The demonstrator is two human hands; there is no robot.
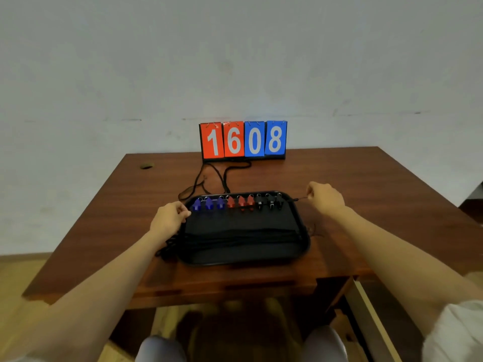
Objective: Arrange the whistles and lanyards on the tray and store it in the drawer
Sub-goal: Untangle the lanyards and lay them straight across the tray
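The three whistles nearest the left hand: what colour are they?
Blue whistles, clearest in the head view, the only one.

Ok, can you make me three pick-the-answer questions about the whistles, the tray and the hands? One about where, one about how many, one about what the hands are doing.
1. Where do the small plastic whistles sit on the black plastic tray?
A. In a row along its far edge
B. Piled at its near edge
C. Off it, on the floor

2. How many blue whistles are there?
A. One
B. Three
C. Six

3. What is the right hand doing?
A. Lying flat and open
B. Pinching a thin black cord
C. Holding the scoreboard

Answers:
1. A, the row runs along the tray's far side.
2. B, three blue ones stand left of three red and three black.
3. B, its fingers close on the cord beside the tray's right corner, while the left hand is at the left end of the row.
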